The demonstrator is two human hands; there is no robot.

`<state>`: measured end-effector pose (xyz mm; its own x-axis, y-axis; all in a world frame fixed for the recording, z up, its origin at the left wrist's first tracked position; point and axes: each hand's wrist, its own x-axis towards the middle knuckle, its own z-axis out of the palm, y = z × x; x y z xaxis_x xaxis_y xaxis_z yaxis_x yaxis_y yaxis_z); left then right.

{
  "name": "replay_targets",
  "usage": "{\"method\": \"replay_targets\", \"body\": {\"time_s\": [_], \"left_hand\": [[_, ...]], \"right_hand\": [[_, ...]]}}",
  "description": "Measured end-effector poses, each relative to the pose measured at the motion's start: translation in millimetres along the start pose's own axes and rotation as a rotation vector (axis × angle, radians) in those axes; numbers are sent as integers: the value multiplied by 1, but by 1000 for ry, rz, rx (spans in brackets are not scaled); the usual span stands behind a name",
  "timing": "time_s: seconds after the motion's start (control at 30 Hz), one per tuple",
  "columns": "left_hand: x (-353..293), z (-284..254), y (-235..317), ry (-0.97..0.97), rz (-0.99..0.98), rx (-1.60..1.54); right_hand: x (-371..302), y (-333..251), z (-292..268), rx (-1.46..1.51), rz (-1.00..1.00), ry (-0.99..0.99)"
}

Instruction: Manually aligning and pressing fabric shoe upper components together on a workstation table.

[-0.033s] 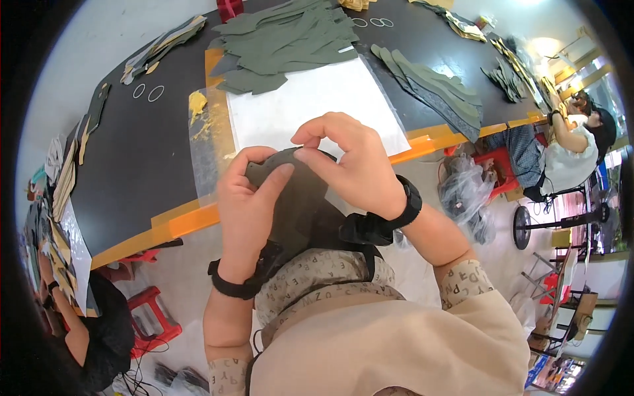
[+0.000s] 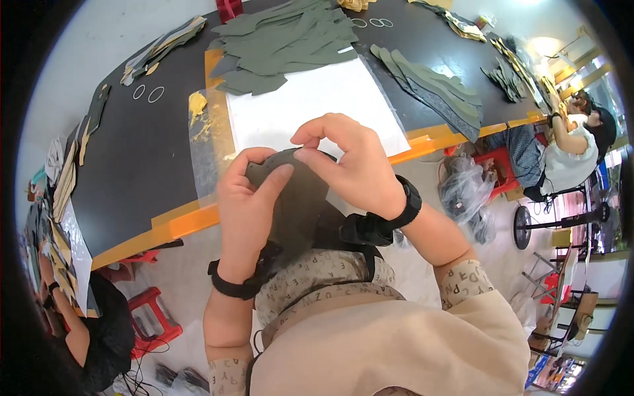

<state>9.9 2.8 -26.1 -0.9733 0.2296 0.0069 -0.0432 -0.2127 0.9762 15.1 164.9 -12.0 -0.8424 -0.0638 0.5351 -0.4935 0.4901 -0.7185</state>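
One dark green piece, pinched by left hand and right hand, grips unchanged, lower end slightly shifted

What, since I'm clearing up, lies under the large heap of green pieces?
Under the near edge of the heap, a white sheet shows; whatever lies beneath the heap's middle is covered.

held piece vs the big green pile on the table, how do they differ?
The held piece is up between the left hand and right hand; the green pile lies on the table. The green pile spreads wider than the held piece. The held piece looks browner, the green pile greener. Both look thin and sheet-like.
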Motion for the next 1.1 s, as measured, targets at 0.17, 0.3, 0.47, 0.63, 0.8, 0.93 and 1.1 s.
{"method": "replay_targets", "body": {"time_s": [0.17, 0.3, 0.47, 0.63, 0.8, 0.93, 1.1], "left_hand": [[2, 0, -3, -21, -43, -61], [4, -1, -5, -13, -60, -47], [5, -4, -8, -40, -91, -102], [6, -5, -8, -61, -90, -118], [6, -6, -8, -65, -108, -109], [5, -5, -8, -57, -107, -128], [4, -3, -10, -42, -80, -125]], "right_hand": [[1, 1, 1, 54, 145, -23], [2, -1, 2, 81, 210, -27], [4, -4, 3, 94, 267, -27], [2, 2, 6, 51, 183, -6], [3, 1, 5, 57, 175, -8], [3, 0, 4, 13, 213, -54], [2, 4, 4, -42, 160, -51]]}}
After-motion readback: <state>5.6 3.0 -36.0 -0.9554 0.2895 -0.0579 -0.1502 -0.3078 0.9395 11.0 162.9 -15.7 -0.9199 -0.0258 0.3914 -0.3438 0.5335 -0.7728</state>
